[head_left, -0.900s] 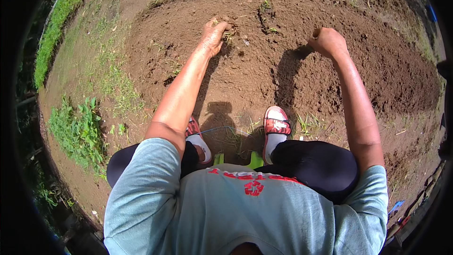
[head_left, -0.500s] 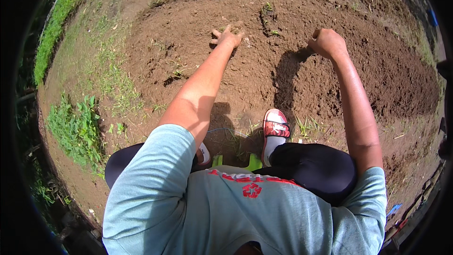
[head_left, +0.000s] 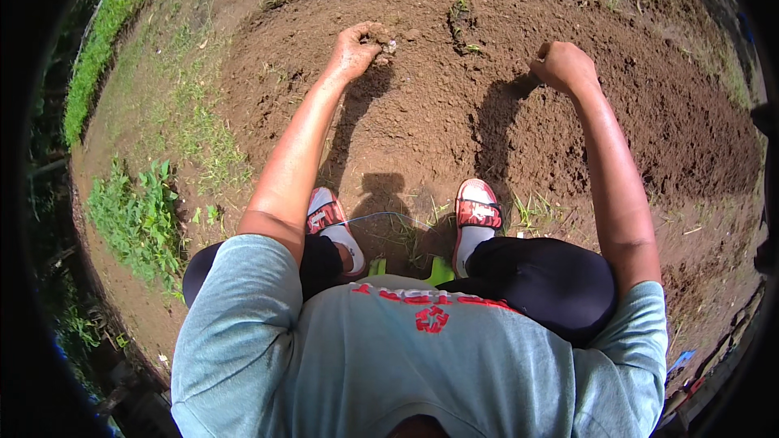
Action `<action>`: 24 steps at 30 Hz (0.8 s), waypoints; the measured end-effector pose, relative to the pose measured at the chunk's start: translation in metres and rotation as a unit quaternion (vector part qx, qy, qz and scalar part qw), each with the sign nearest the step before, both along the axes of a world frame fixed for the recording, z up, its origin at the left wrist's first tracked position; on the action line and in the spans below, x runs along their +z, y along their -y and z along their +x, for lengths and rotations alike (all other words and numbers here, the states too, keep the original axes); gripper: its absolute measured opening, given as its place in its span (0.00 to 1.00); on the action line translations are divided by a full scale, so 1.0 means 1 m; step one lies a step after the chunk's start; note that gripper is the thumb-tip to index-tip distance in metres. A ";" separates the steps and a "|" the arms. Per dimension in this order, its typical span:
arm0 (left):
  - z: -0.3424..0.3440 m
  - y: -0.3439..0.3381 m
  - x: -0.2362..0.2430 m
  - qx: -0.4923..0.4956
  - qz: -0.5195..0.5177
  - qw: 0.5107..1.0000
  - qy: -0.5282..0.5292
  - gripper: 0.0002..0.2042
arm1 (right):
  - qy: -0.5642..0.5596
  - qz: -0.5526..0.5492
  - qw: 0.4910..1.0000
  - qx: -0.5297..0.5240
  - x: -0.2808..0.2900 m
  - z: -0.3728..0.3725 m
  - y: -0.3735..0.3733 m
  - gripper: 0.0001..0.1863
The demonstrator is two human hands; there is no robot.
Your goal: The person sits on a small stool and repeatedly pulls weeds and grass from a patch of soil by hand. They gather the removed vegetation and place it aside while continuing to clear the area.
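My left hand (head_left: 357,50) is raised just above the loose brown soil (head_left: 430,105), its fingers curled together. A small pale, whitish bit (head_left: 390,47) shows at its fingertips; I cannot tell its kind or whether it is gripped. To the right, my right hand (head_left: 565,67) is closed in a fist over the soil. A dark shape (head_left: 523,85) lies beside its knuckles, and I cannot make out whether it is a thing in the fist or a shadow.
Small green weeds (head_left: 459,24) stand in the dug bed beyond my hands. A leafy plant (head_left: 142,215) grows at the left, with grass (head_left: 203,142) near it. My sandalled feet (head_left: 477,207) are at the bed's near edge, beside a bright green object (head_left: 439,271) below me.
My left hand has gone from spread fingers on the soil to a curled grip, lifting and moving left and slightly away. The right fist stays almost still.
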State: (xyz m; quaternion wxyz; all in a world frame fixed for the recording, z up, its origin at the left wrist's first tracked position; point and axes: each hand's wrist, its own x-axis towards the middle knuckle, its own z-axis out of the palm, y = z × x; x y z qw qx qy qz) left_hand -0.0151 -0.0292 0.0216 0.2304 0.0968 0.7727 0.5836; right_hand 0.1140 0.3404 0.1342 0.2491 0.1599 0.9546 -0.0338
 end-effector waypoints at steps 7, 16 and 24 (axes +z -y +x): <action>0.008 0.008 -0.051 -0.057 -0.265 0.954 -0.131 0.24 | 0.009 0.004 1.000 -0.012 -0.001 -0.002 -0.002 0.21; 0.129 0.025 -0.084 -0.362 -0.380 0.777 -0.347 0.18 | -0.006 0.005 1.000 0.005 -0.003 -0.001 -0.003 0.22; -0.093 -0.003 0.021 -0.466 -0.258 0.846 -0.014 0.11 | 0.004 0.001 1.000 0.004 0.002 0.002 -0.001 0.22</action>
